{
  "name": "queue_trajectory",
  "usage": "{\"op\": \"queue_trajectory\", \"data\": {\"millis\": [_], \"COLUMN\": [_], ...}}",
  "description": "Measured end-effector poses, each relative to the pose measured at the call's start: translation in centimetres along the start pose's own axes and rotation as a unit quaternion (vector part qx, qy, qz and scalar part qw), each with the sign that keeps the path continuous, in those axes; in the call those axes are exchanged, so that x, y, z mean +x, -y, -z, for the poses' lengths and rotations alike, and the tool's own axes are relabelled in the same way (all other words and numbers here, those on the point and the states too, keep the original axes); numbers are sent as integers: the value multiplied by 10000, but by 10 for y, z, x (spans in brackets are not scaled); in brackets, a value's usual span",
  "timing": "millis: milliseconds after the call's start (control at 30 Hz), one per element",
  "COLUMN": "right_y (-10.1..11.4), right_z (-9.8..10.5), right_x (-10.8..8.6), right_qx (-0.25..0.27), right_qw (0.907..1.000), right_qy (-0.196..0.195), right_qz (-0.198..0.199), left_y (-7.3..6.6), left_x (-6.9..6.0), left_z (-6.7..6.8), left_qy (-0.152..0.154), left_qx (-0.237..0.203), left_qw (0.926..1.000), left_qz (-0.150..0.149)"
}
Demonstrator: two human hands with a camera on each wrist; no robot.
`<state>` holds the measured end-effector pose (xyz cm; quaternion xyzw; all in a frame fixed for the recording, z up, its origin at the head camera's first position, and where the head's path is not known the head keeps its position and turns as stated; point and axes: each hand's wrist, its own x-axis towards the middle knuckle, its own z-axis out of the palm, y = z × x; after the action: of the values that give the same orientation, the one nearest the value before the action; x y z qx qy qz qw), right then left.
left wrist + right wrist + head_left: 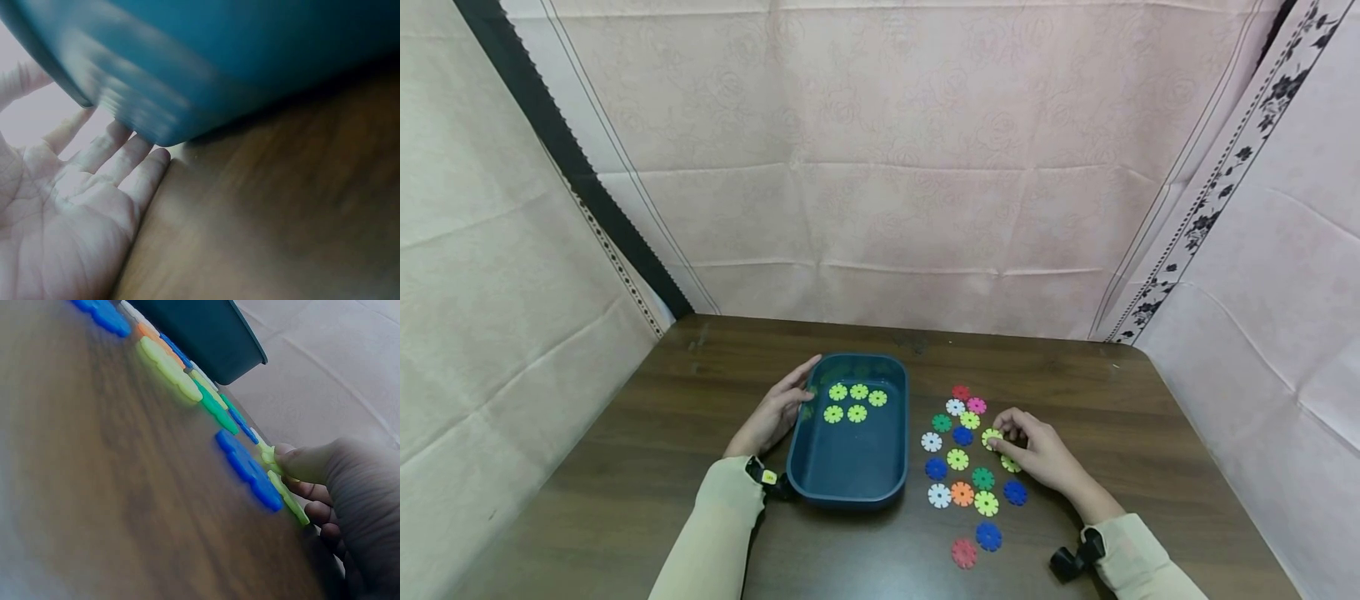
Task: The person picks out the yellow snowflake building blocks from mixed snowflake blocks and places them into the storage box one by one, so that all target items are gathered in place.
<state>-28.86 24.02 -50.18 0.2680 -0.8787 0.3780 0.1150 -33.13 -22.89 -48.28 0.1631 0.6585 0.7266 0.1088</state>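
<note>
A dark blue tray (pixel 850 467) stands on the table, with several yellow-green notched discs (pixel 857 413) in two rows at its far end. My left hand (pixel 778 410) holds the tray's left side, thumb at the rim and the other fingers (pixel 128 159) against the outer wall. To the right of the tray, my right hand (pixel 1033 446) pinches a yellow-green notched disc (pixel 270 457) between thumb and forefinger, at the right side of a loose group of discs. Another yellow-green disc (pixel 1011 463) lies just under that hand, partly covered.
Loose notched discs lie right of the tray: blue (pixel 988 536), red (pixel 964 553), orange (pixel 962 493), green (pixel 982 478), white (pixel 939 496) and pink (pixel 977 405). Pale cloth walls (pixel 895 217) enclose the wooden table (pixel 1120 433) at the back and sides.
</note>
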Motion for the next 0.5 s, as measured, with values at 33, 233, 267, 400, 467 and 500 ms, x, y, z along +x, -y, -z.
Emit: {"op": "queue_trajectory", "data": {"millis": [33, 233, 267, 400, 467, 500], "right_y": [0, -1, 0, 1, 2, 3], "right_z": [0, -1, -1, 0, 1, 2], "right_x": [0, 0, 0, 0, 2, 3], "right_qx": [-5, -18, -9, 126, 256, 352], "right_qw": [10000, 10000, 10000, 9999, 9996, 9993], "right_qy": [-2, -32, -33, -41, -17, -4], "right_qz": [1, 31, 34, -35, -114, -147], "left_y": [0, -1, -1, -1, -1, -2], "left_x": [0, 0, 0, -1, -1, -2], "left_z": [0, 1, 1, 1, 1, 1], "left_qy": [-3, 21, 23, 65, 63, 51], "left_qx": [21, 76, 69, -27, -23, -18], "left_qw": [10000, 10000, 10000, 10000, 10000, 10000], "left_qz": [5, -23, -27, -26, -27, -23]}}
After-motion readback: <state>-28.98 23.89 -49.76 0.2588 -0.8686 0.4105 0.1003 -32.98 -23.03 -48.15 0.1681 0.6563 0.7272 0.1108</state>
